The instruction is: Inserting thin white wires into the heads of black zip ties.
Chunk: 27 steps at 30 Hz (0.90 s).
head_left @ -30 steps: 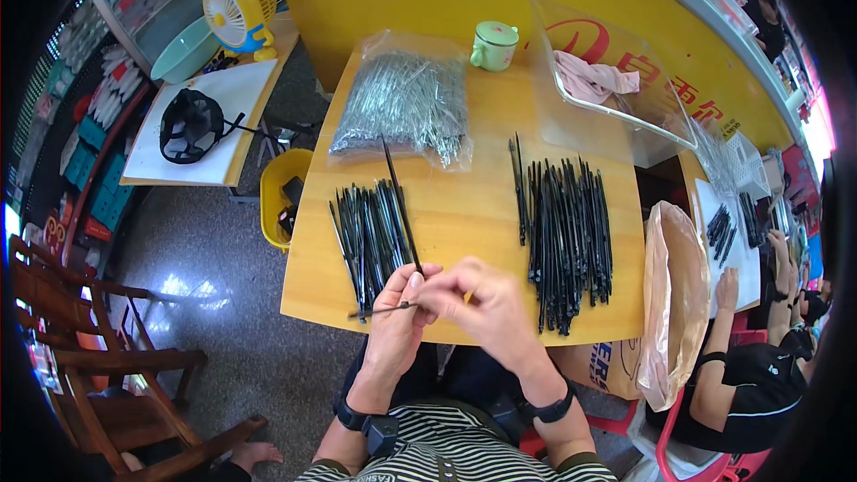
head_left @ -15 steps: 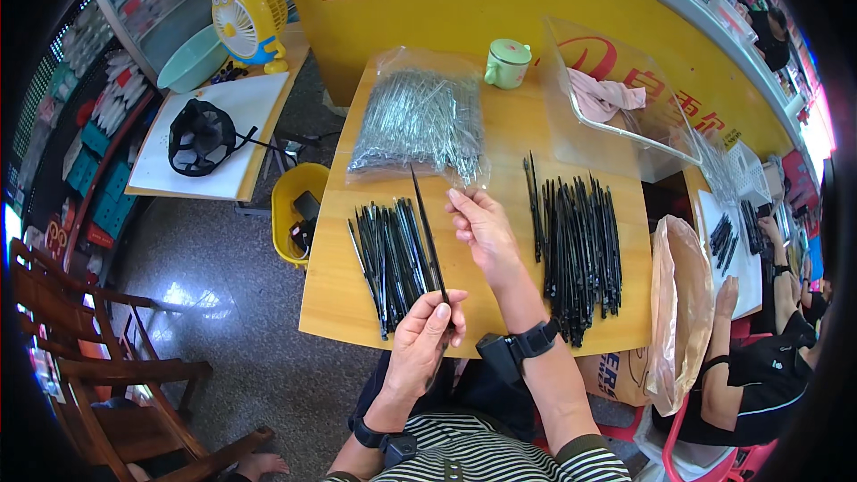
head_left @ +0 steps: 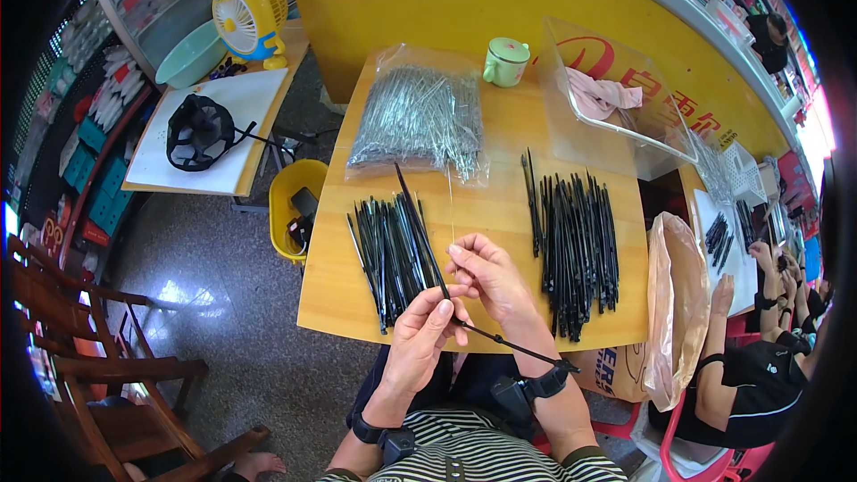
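My left hand (head_left: 421, 339) is closed round a long thin black strip (head_left: 412, 223). One pointed end rises over the near-left bundle of black strips (head_left: 386, 259), and a knobbed tail slants down to the right, past my right wrist. Pinched in my right hand (head_left: 493, 278) is a fine silvery wire (head_left: 452, 210), upright and reaching toward the clear bag of wires (head_left: 415, 116). The fingertips of both hands almost meet. A larger bundle of black strips (head_left: 580, 250) lies right of my right hand, with a few separate strips (head_left: 533, 205) beside it.
A green lidded cup (head_left: 506, 62) and a clear bin (head_left: 571, 125) with a pink cloth stand at the table's far side. A tan plastic bag (head_left: 674, 303) hangs at the right edge. Another person's arm (head_left: 719, 339) is at the right. A yellow bucket (head_left: 284, 214) sits on the left.
My right hand has come down and nearer my left, now with a wire drawn out from the bag. The black strip has tilted, and its tail now shows to the right.
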Tool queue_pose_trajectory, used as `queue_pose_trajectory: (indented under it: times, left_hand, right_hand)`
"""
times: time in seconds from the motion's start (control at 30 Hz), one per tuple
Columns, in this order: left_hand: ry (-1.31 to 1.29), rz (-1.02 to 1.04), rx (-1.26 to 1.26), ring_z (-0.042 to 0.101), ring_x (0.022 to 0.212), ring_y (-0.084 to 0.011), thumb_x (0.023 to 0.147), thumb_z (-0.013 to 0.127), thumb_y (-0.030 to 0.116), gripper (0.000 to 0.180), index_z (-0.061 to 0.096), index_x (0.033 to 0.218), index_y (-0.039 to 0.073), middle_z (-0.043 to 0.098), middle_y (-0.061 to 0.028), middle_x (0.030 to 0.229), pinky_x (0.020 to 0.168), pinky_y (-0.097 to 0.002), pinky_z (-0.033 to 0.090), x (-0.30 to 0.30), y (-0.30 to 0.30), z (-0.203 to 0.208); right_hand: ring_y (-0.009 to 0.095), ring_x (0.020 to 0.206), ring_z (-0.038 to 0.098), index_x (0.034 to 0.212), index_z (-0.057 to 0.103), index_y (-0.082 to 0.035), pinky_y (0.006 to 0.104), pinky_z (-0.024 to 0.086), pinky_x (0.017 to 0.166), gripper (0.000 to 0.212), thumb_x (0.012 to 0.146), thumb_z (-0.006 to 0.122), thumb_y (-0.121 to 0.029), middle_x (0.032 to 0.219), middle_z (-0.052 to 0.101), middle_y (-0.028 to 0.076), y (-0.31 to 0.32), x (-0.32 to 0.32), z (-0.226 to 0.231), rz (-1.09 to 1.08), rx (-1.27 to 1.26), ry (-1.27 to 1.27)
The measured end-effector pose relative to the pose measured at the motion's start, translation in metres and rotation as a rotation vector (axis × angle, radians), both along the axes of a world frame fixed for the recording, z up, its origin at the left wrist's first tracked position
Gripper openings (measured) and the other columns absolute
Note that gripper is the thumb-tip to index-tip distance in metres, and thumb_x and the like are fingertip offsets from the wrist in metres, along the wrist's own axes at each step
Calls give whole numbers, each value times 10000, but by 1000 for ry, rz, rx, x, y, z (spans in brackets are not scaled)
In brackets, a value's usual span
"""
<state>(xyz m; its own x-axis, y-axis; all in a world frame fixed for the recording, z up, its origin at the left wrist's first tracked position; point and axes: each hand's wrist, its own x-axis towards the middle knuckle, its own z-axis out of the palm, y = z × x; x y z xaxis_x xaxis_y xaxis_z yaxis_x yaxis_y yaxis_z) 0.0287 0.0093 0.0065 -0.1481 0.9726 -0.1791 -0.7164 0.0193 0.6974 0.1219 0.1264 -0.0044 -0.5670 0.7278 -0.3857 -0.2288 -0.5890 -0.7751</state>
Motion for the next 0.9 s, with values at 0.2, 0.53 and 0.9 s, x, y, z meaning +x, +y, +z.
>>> queue_pose_trajectory:
  times: [0.2,0.53,0.9]
  left_hand:
    - [-6,-22,-3,559,767,-127,944,448,142,240,537,1133,22,552,-62,861,628,-217,465,2,-6,-3]
    - [-32,-178,-23,560,762,-116,939,446,115,338,454,1257,0,549,-50,899,703,-222,464,11,-17,3]
    - [-56,-273,-13,574,854,-120,923,469,85,433,358,1331,-8,546,-61,968,799,-239,462,23,-26,12]
  right_hand:
    - [35,560,486,916,517,-46,161,375,461,148,882,570,-179,728,569,17,-23,16,12,21,100,-126]
    - [47,619,512,902,568,-15,175,410,510,76,864,587,-78,774,574,11,-49,55,39,-240,363,-76]
    - [26,592,481,898,535,-34,152,379,456,88,880,567,-114,778,573,30,-76,71,43,-175,258,-48]
